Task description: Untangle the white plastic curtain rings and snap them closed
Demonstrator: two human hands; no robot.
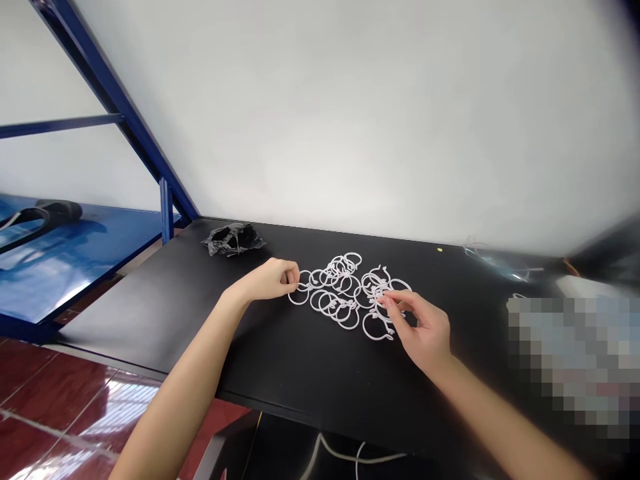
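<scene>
Several white curtain rings (320, 300), thin hoops with small fittings on them, lie in a loose, overlapping pile on the black table. At the pile's left edge, my left hand (276, 279) has its fingers closed around the rim of one ring (299, 304). My right hand (423, 323) is at the right side of the pile, thumb and forefinger pinched together over a clump of rings (376, 288). Which ring those fingertips grip is hard to make out, since the hoops overlap there.
A crumpled black plastic bag (234, 240) lies at the back left of the table (280, 360). Clear plastic (500, 263) is at the back right, near a blurred-out item (575, 367). A white wall (350, 133) rises behind; blue metal framing (135, 113) stands left.
</scene>
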